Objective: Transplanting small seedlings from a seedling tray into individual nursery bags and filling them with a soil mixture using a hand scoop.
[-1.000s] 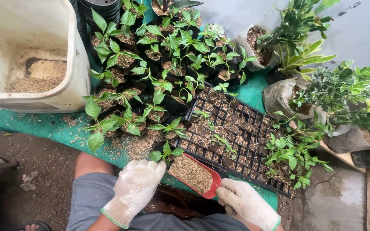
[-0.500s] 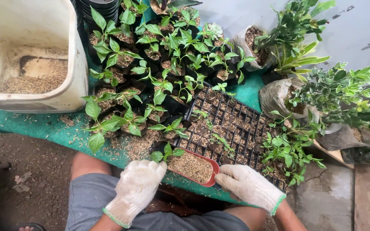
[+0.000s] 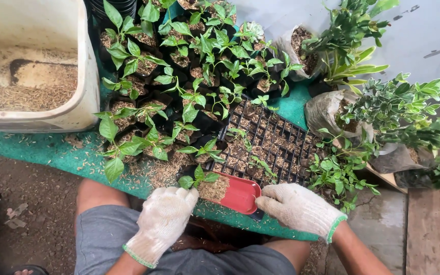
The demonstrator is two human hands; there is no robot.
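Red scoop [image 3: 238, 196] near centre, on green mat [image 3: 52, 153] edge: husk load much smaller than half second ago, most of red pan now bare. My right hand [image 3: 299, 208] curled around scoop handle. My left hand [image 3: 163, 216], fingers closed around small seedling pot [image 3: 197, 181]. One scoop, two gloves, one black cell tray [image 3: 271, 145], one white tub [image 3: 36, 66] far left. Bare ground near left.

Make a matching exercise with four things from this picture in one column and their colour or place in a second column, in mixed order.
1. scoop
2. seed tray
3. tub
4. left hand

a. black grid, right of the small pots
b. white glove, beside a seedling
c. red, half full of husks
d. pale, top left, husks inside

Pairs: 1-c, 2-a, 3-d, 4-b
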